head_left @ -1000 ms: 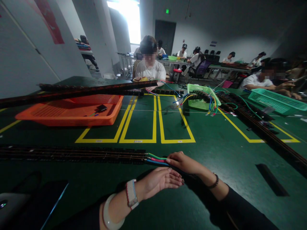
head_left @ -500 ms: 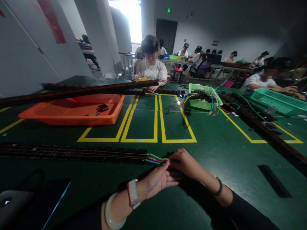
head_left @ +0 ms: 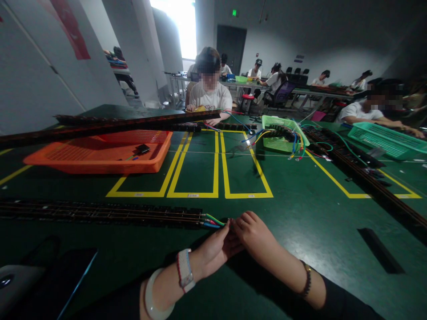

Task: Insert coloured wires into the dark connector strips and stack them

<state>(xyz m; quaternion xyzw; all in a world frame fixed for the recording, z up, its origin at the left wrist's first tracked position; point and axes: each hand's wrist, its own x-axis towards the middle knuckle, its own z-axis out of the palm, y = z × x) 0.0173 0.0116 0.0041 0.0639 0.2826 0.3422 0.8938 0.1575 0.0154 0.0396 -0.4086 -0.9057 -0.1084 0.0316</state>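
Head camera view: a small black piece (head_left: 143, 149) is held in the shallow orange plastic basket (head_left: 106, 167), upper left; coloured wires (head_left: 302, 143) are draped over the light-green plastic basket (head_left: 279, 146), upper right. Left of centre, a long black segmented strip (head_left: 133, 214) is laid flat, its green, red and blue wires (head_left: 213, 221) met by the cupped left hand (head_left: 218, 251) and curled right hand (head_left: 255, 233); any pinch is hidden.

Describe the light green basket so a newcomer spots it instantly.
On the green table, look toward the far side, between the orange tray and teal basket. The light green basket is the one with colored wires hanging over its rim.
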